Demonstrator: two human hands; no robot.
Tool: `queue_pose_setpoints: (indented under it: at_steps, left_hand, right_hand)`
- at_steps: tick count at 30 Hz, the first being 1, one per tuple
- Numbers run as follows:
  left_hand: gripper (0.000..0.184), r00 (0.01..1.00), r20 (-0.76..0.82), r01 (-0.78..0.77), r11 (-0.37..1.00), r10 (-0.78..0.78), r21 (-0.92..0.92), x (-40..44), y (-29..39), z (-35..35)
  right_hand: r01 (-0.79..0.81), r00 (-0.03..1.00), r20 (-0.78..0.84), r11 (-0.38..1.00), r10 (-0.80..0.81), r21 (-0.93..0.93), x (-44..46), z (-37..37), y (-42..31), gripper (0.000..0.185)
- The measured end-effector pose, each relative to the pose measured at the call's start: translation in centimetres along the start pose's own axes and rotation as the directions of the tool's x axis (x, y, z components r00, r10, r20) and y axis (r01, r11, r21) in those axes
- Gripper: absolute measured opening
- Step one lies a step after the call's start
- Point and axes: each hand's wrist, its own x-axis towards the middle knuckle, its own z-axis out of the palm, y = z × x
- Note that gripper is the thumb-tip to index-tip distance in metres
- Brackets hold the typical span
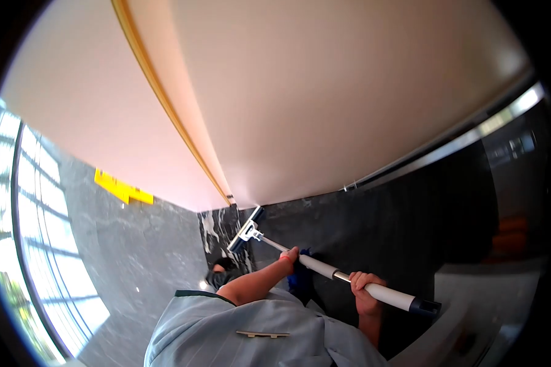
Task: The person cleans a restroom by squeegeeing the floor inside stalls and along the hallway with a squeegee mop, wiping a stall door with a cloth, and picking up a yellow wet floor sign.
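Note:
A long pole (317, 265) with white grip sections runs from the picture's centre down to the lower right, ending in a dark cap. My left hand (291, 254) is closed round its thinner metal part, near the head. Farther back, my right hand (366, 291) wraps round the pole by the thick white grip. At the pole's far end a squeegee head (247, 229) with a long dark-edged bar lies over the black-and-white marbled floor strip, close to the foot of the pale wall panel (324, 104).
A yellow floor sign (123, 187) stands on the grey floor (141, 244) at the left, near tall windows (49, 226). A gold trim strip (165, 101) runs down the wall. Orange objects (510, 233) are at the far right, blurred.

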Motion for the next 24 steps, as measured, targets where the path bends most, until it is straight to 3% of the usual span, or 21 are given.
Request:
queue_pose_setpoints:
  at_steps: [1, 2, 4, 7, 8, 9, 10, 13, 14, 16, 20, 21, 22, 24]
  left_hand:
    - [0.036, 0.999, -0.035, -0.031, 0.996, 0.034, 0.087, -1.9, -0.5, 2.0]
    - [0.036, 0.997, -0.058, -0.043, 0.998, 0.046, 0.047, 1.0, -1.8, 2.8]
    - [0.038, 0.955, -0.212, -0.146, 0.951, 0.207, 0.272, 7.8, -6.3, 5.8]
    - [0.049, 0.950, -0.270, -0.088, 0.961, 0.160, 0.263, 13.7, -12.2, 10.6]
    - [0.051, 0.947, -0.274, -0.091, 0.958, 0.168, 0.273, 15.5, -14.5, 10.8]
    - [0.054, 0.942, -0.228, -0.167, 0.933, 0.247, 0.318, 5.5, -14.1, 13.0]
    - [0.054, 0.960, -0.182, -0.155, 0.944, 0.213, 0.290, 14.7, -17.9, 13.3]
    - [0.054, 0.964, -0.067, -0.225, 0.921, 0.259, 0.317, 14.5, -21.6, 16.7]
    - [0.054, 0.984, -0.111, -0.103, 0.956, 0.138, 0.276, 15.5, -16.4, 19.1]
    - [0.052, 0.992, -0.079, -0.084, 0.979, 0.100, 0.184, 14.5, -17.8, 26.0]
    - [0.045, 0.966, -0.099, -0.228, 0.966, 0.241, 0.126, 12.1, -22.8, 22.8]
    - [0.042, 0.951, -0.205, -0.207, 0.970, 0.230, 0.127, 14.6, -19.5, 19.5]
    - [0.039, 0.922, -0.229, -0.293, 0.950, 0.312, 0.111, 15.4, -20.2, 20.2]
    - [0.039, 0.905, -0.266, -0.318, 0.943, 0.332, 0.092, 15.2, -21.5, 20.1]
  right_hand:
    - [-0.011, 0.999, 0.040, 1.000, 0.010, 0.020, 0.1, -3.5, 0.1, 0.013]
    - [-0.031, 0.997, 0.078, 0.999, 0.028, 0.041, 0.5, -5.9, 0.2, 0.013]
    - [-0.087, 0.994, 0.060, 0.996, 0.088, -0.021, 0.4, -12.1, -1.3, 0.012]
    - [-0.141, 0.989, 0.038, 0.988, 0.144, -0.062, 0.8, -17.8, -5.0, 0.013]
    - [-0.126, 0.992, 0.010, 0.988, 0.127, -0.085, -1.7, -19.2, -4.7, 0.013]
    - [-0.097, 0.995, -0.011, 0.987, 0.097, -0.126, -4.7, -20.6, -4.3, 0.014]
    - [-0.085, 0.996, -0.008, 0.987, 0.084, -0.136, -5.4, -22.2, -4.8, 0.014]
    - [-0.039, 0.999, -0.009, 0.983, 0.038, -0.178, -8.6, -26.1, -4.5, 0.014]
    - [-0.140, 0.990, -0.025, 0.975, 0.138, -0.174, 0.1, -27.3, -2.6, 0.014]
    - [-0.139, 0.987, 0.051, 0.963, 0.154, -0.232, 3.6, -30.9, -7.1, 0.013]
    - [-0.060, 0.994, 0.078, 0.974, 0.078, -0.218, -5.9, -31.3, -6.1, 0.013]
    - [-0.065, 0.993, 0.081, 0.977, 0.083, -0.204, -3.3, -29.2, -1.2, 0.013]
    - [-0.023, 0.991, 0.126, 0.976, 0.052, -0.217, -3.1, -29.6, -1.9, 0.013]
    - [-0.042, 0.979, 0.187, 0.980, 0.079, -0.195, -3.5, -29.4, -4.7, 0.012]
